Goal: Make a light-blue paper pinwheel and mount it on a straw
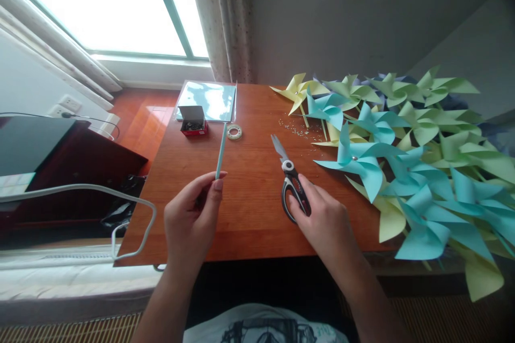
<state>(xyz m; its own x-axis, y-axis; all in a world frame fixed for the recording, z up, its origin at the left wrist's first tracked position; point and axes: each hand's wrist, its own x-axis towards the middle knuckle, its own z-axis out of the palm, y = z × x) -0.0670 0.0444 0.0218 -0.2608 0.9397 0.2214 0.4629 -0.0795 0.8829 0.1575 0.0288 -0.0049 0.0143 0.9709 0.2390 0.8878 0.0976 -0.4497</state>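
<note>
One blue stick (221, 153) is pinched in the closed left hand (193, 211); the curled right hand (326, 214) grips scissors (288, 168).

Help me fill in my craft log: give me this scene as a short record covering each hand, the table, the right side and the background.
Left hand: pinches a light blue stick, tip pointing up and away
Right hand: holds scissors by the handles, blades pointing away
Table: brown; small open box, tape roll, blue sheets at the far edge
Right side: many pinwheels in blue, green and yellow, overlapping
Loose bits: tiny, scattered beside the pinwheels
Background: bright window, curtain
</note>
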